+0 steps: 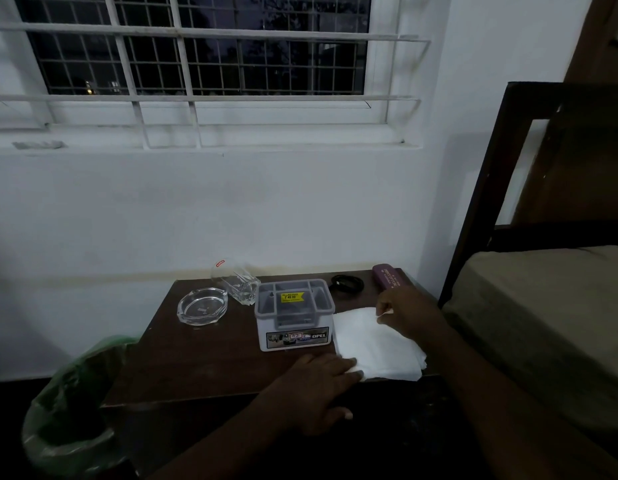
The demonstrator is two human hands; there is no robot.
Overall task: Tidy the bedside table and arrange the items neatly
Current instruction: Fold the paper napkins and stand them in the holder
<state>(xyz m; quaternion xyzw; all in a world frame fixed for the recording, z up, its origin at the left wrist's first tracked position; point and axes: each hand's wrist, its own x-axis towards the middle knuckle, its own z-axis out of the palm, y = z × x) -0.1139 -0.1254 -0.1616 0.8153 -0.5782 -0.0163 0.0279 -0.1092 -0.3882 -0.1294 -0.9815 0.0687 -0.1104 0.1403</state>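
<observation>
Left grip (pixel 314 382): my hand lies flat, fingers straight, pressing the near-left corner of the white cloth (pixel 376 344) onto the tabletop (pixel 196 358). Right grip (pixel 409 315): fingers curled, pinching the cloth's far-right corner, lifted slightly. Going left to right: green-lined bin (pixel 72 403) on the floor beside the tabletop's left edge. Glass ashtray (pixel 202 305) at back left of the tabletop. Just right of it a clear glass tumbler (pixel 236 280) lying on its side, red sticker at the rim, touching or nearly touching the plastic box (pixel 295 315); I can't tell which. Box is grey-lidded, yellow price sticker on top, "OPEL" label on front, upright, mid tabletop. Cloth lies just beside the box on its right, reaching the front edge. Behind the cloth: coiled black cable (pixel 347 283), then a maroon case (pixel 387 277) at the back right corner. Bed (pixel 542 306) with dark frame stands right of the tabletop.
</observation>
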